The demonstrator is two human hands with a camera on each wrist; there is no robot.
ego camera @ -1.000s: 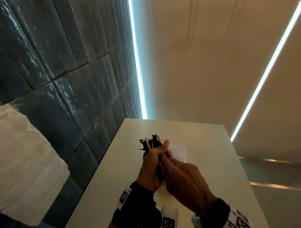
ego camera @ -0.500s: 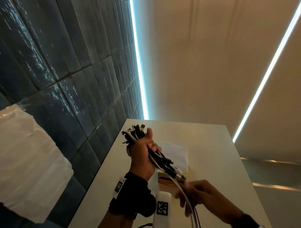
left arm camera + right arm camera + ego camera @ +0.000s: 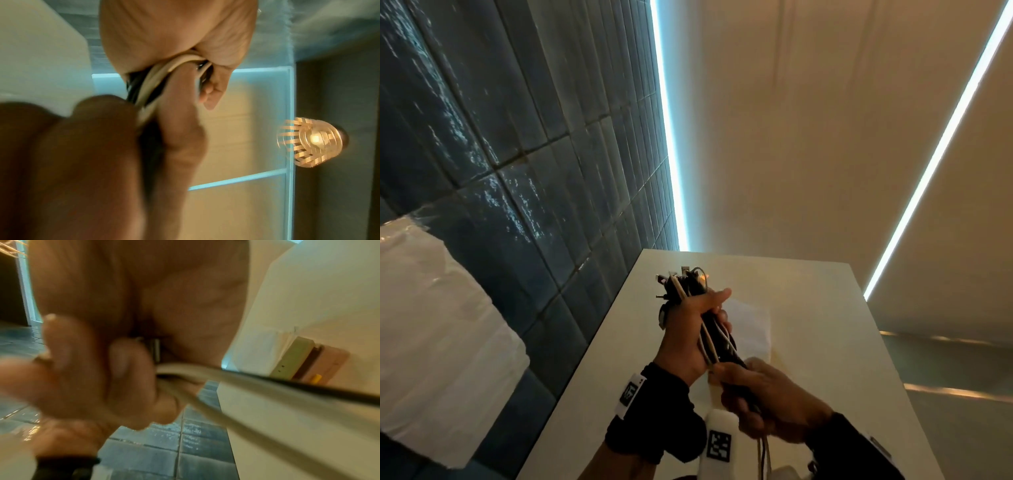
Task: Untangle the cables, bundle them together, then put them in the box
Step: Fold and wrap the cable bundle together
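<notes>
My left hand [image 3: 688, 337] holds a bundle of black and white cables [image 3: 717, 337] upright above the white table [image 3: 808, 301]. Its fingers are curled round the bundle, and several plug ends [image 3: 681, 282] stick out above the fist. Just below it, my right hand [image 3: 767, 401] grips the lower part of the same bundle, and thin cable ends [image 3: 763, 455] trail down from it. The left wrist view shows the cables [image 3: 162, 73] running out of my left palm [image 3: 174, 32] into my right hand [image 3: 82, 162]. The right wrist view is blurred, with cables [image 3: 267, 378] stretching right from the right hand [image 3: 123, 321].
A white sheet [image 3: 751, 325] lies on the table behind my hands. A flat green, brown and pink stack [image 3: 304, 363] lies on the table. A dark blue tiled wall [image 3: 517, 171] runs along the left, with a white plastic-wrapped block [image 3: 431, 325] beside it. A lamp [image 3: 308, 141] hangs overhead.
My right hand slid down the trailing cables away from the left hand, then came back up and now grips the bundle just below it. The left hand kept hold throughout.
</notes>
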